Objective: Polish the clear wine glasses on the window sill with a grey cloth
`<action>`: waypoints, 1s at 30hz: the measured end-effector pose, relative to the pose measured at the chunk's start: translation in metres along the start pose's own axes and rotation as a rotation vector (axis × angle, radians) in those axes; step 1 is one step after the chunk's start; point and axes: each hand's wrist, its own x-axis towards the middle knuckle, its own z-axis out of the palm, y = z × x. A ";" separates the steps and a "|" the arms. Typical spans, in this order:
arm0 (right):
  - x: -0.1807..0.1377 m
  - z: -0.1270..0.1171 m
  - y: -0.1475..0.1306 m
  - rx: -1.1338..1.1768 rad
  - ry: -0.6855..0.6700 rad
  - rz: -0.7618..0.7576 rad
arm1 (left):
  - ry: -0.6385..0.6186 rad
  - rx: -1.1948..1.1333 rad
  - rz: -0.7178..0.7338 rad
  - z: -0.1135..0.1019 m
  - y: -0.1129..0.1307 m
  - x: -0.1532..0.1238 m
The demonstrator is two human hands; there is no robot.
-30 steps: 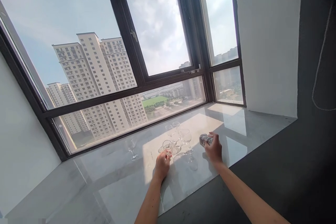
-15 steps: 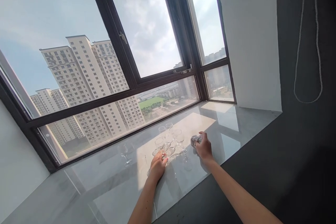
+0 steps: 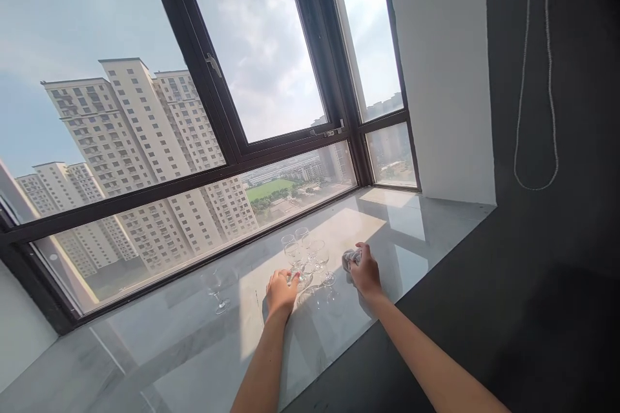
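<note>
Several clear stemmed glasses stand close together on the glossy sill, in a patch of sunlight. My left hand is at the near left of this cluster, thumb and fingers curled about the lower part of one glass; its foot is hard to make out. To the right of the glasses, my right hand is closed on a crumpled grey-white cloth, just above the sill. Another stemmed glass stands alone on the left, apart from both hands.
The pale, shiny sill runs below a dark-framed window, its front edge dropping off at lower right. A white wall closes the right end. A looped cord hangs farther right.
The whole view has shifted a little. My left hand has brought the glass it holds in against the cluster. My right hand still grips the cloth in about the same place.
</note>
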 end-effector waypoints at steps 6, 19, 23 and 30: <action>-0.001 -0.004 -0.002 -0.016 -0.046 0.068 | 0.698 -0.031 -0.305 -0.049 -0.067 -0.007; 0.000 0.000 0.003 -0.016 -0.006 0.039 | 0.306 -0.087 -0.879 -0.070 -0.149 0.025; 0.000 0.001 0.004 -0.028 -0.002 0.013 | 0.233 -0.076 -0.835 -0.071 -0.154 0.025; 0.001 0.002 0.006 -0.051 -0.026 0.008 | 0.312 -0.112 -0.465 -0.070 -0.137 -0.002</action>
